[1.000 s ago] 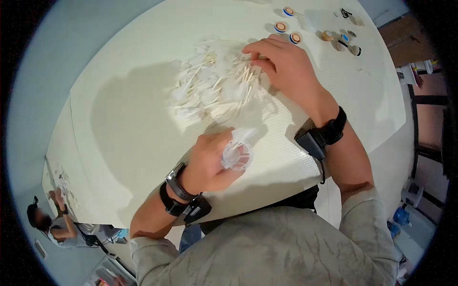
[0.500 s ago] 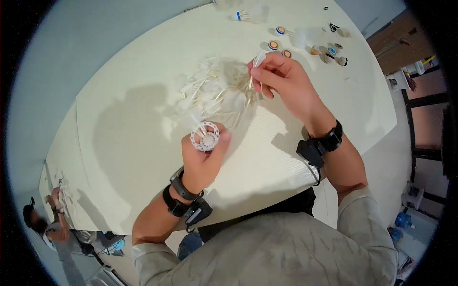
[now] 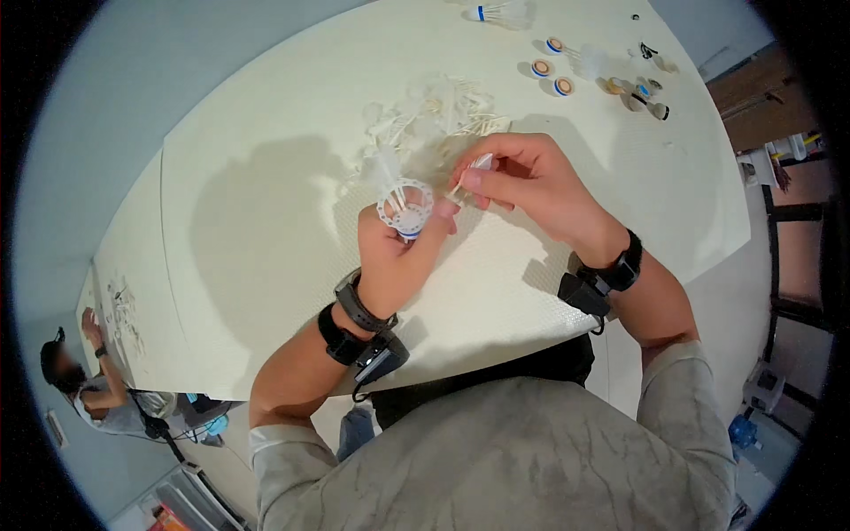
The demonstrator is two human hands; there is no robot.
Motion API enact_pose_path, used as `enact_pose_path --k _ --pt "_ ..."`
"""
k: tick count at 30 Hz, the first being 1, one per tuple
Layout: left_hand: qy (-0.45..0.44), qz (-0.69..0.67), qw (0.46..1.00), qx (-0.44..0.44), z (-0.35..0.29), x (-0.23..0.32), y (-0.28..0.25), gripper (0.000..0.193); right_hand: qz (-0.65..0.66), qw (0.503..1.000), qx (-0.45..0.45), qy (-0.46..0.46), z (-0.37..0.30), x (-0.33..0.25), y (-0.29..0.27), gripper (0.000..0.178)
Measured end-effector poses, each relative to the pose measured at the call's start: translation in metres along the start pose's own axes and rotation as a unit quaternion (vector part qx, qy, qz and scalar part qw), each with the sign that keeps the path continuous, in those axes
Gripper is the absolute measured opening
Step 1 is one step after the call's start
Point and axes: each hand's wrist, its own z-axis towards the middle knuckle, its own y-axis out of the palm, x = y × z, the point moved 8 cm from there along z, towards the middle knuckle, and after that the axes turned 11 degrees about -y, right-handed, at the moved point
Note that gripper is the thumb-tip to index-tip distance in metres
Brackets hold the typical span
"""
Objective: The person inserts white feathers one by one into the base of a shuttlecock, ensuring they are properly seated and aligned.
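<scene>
Right hand, white feather between fingertips

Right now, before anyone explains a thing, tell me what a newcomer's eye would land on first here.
Probably the white piece with a holed rim in the left hand, near the picture's middle, with the right hand pinching a white feather just to its right. Next, the heap of loose white feathers on the table beyond both hands. Farther off, at the top edge, lies a shuttlecock with a blue band.

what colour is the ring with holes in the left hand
White. The ring shows best in the head view, in the left hand.
</scene>
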Motion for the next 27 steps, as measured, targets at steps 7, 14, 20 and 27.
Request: enact_pose_path --k 7,14,20,27 --pt "-0.026 0.068 0.997 0.026 0.0 -0.002 0.006 0.013 -0.051 0.982 0.125 -0.132 -0.012 -0.038 -0.024 0.008" --pt "0.048 0.162 0.986 0.01 0.001 0.006 0.016 0.019 -0.232 0.933 0.094 -0.258 -0.02 -0.058 -0.007 0.009" --pt "0.044 0.198 0.979 -0.02 0.0 0.01 0.02 0.019 -0.321 0.901 0.075 -0.281 -0.023 -0.066 -0.002 0.012" --pt "0.086 0.201 0.975 -0.043 -0.003 0.016 0.022 0.022 -0.333 0.894 0.057 -0.293 -0.024 -0.072 -0.001 0.013"
